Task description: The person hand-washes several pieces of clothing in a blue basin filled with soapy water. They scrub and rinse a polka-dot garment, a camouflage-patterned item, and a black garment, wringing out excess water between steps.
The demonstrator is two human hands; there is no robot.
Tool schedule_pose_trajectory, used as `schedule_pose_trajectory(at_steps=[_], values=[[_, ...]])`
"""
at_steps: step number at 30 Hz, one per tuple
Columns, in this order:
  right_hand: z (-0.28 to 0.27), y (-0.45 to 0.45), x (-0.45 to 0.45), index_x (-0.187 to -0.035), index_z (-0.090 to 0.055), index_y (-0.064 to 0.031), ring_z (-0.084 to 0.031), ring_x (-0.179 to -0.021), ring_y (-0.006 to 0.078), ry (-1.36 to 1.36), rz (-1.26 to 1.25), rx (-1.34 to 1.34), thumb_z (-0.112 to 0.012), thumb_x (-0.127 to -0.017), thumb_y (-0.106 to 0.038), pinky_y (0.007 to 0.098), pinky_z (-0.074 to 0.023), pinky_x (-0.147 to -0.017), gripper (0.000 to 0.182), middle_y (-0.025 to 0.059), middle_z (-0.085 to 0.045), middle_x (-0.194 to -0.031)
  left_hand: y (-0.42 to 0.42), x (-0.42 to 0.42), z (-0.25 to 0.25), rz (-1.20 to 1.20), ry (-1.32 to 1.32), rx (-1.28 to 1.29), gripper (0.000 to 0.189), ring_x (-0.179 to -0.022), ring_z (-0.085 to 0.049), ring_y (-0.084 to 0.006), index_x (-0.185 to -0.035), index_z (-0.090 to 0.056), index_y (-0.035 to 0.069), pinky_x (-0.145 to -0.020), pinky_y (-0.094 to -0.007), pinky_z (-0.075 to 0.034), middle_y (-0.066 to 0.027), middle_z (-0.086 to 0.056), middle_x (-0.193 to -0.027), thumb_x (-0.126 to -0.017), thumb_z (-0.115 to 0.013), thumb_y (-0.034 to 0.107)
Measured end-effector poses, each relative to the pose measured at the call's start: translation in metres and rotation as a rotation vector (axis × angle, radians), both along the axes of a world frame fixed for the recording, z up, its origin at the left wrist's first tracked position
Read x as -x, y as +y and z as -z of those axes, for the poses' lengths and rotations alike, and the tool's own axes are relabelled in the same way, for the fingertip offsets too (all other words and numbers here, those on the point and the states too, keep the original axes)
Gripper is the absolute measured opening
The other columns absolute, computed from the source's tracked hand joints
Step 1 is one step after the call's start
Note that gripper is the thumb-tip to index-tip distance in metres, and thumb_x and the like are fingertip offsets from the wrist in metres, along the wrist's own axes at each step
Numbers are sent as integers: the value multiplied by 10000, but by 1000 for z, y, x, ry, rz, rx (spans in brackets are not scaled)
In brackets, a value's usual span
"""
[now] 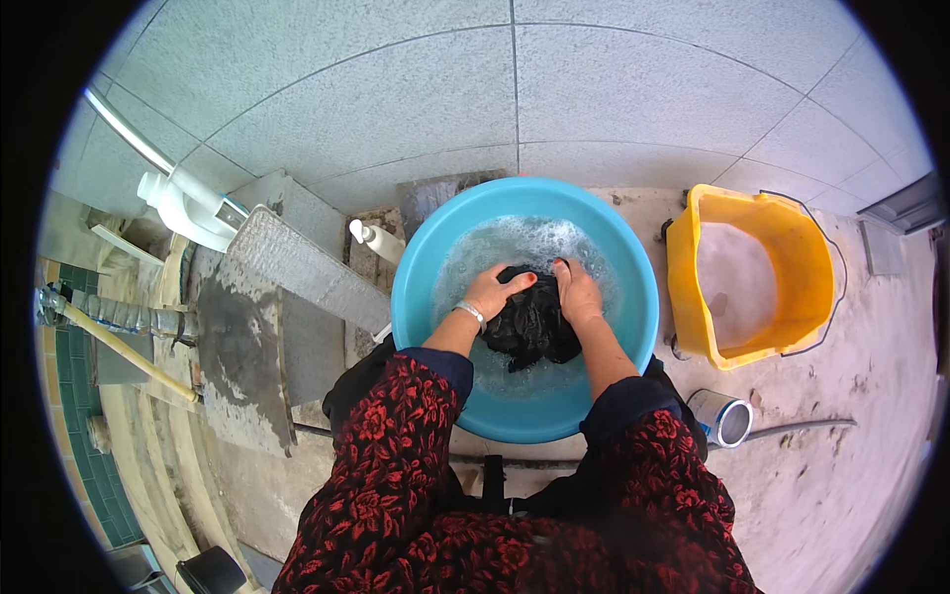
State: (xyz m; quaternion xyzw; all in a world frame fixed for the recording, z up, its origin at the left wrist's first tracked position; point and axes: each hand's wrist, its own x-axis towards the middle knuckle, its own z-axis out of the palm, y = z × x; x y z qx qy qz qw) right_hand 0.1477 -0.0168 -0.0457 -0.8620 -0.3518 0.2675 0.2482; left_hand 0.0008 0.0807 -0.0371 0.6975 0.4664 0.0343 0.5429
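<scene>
Both hands are over a round blue plastic basin (519, 425) of sudsy water (475, 245). A wet black cloth (531, 323) is bunched between them, its lower part lying in the water. My left hand (493, 292) grips the cloth's left side, thumb on top, a silver bracelet (473, 315) around the wrist. On the cloth's upper right edge, my right hand (577, 291) has its thumb and fingers closed. The fingertips of both hands are partly hidden by the fabric.
A yellow bucket (805, 282) of cloudy water stands to the right, near a metal can (724, 419) and a dark hose (805, 426). Left of the basin are a white pump bottle (382, 243), a grey slab (308, 267) and a white jug (189, 211). A tiled wall (631, 82) rises behind.
</scene>
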Motion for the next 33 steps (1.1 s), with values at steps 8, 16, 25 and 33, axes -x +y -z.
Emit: schedule_pose_trajectory(at_steps=[8,16,25,33], values=[[-46,-45,-17,-1148,-509,-42,-545,-1005,167,952,606,-909,-456,-919,-311,303,-431,-869,357,63,-568,-1102,-26,39,-22,-339,-495,61,269,-772,-501,-68,-874,-602,21,-718,-221,-414,17,-580,-827,-763,-707,241],[-105,-98,-23,-976,-578,-70,-576,-891,212,463,119,-392,-504,-863,-351,309,-439,-771,311,100,-601,-1004,-29,84,-112,-288,-847,-56,55,-901,-540,-110,-863,-537,61,-831,-255,-409,-27,-606,-880,-835,-581,42],[-73,-75,3,-1253,-415,-135,-515,-1052,364,20,-120,70,-524,-824,-341,402,-420,-887,488,222,-490,-1178,-10,93,-59,-228,-174,-199,217,-873,-571,-183,-918,-554,38,-806,-290,-437,-74,-598,-928,-780,-643,180],[-46,-65,22,-1396,-186,-140,-447,-1155,377,580,231,207,-422,-830,-551,511,-406,-893,738,193,-391,-1323,-46,46,-49,64,530,-280,1156,-1256,-306,-373,-1419,-74,158,-999,-438,-329,-157,-127,-1440,-565,-701,620]])
